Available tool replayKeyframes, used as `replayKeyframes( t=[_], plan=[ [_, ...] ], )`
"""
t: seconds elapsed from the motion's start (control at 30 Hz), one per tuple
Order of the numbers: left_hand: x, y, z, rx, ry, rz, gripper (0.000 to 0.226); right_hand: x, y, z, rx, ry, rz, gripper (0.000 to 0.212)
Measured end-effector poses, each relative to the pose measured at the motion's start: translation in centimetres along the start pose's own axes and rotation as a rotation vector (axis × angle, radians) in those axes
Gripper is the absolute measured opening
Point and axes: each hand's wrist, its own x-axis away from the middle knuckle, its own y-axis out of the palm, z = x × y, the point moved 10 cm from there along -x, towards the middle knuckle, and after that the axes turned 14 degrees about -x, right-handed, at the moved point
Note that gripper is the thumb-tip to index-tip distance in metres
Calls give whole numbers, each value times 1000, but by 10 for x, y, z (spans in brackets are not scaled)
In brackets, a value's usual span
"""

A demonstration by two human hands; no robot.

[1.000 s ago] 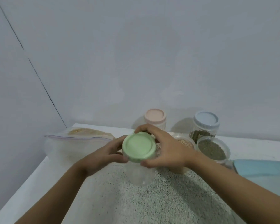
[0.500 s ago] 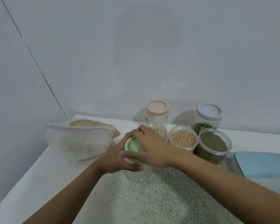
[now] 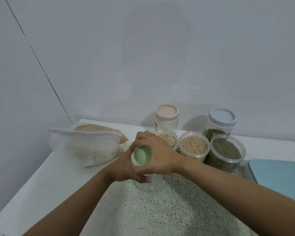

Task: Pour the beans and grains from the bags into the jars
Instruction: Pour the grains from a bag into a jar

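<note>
Fingers of our right hand clamp the green lid; our left hand grips the jar by its wall; likely light, slick.

Both bare forearms reach in from the bottom edge and meet in the middle. The left grip curls round a clear jar, thumb in front. The right grip lies over it, fingers wrapped round the green lid.
</note>
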Motion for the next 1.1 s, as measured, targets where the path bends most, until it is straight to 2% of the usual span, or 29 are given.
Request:
replayKeyframes(
  t=[0.2,0.37,0.47,0.53,0.63,0.7,0.73,0.8,0.87,0.9,0.97,1.07,1.1],
  plan=[
    [0,2,9,9,36,-27,93,0,3,-4,43,-45,-71,60],
    [-1,8,6,-55,9,-88,63,4,-3,-10,429,-39,-102,66],
    [0,7,5,-35,-26,-93,63,3,-7,-14,538,52,-135,66],
    [3,7,13,-39,-24,-102,68,2,-2,-18,478,41,-239,60],
    [5,8,26,-4,-2,-116,72,3,4,-32,206,25,-423,46],
    [4,12,29,14,-1,-152,78,-1,-5,-37,78,37,-349,38],
    [4,13,24,7,-18,-167,78,-4,-11,-34,89,61,-279,37],
    [3,13,21,22,-33,-166,72,-7,-17,-22,283,132,-184,48],
    [5,12,14,19,-59,-154,66,-5,-12,-12,504,199,-198,61],
    [6,11,17,13,-72,-159,65,-4,-8,-9,539,208,-216,63],
    [6,13,22,20,-75,-160,69,-4,-2,-16,466,161,-275,55],
    [6,5,30,54,-22,-56,79,-1,7,-32,199,104,-444,34],
    [7,5,29,61,-16,-59,78,-2,5,-35,126,108,-434,27]
  ],
)
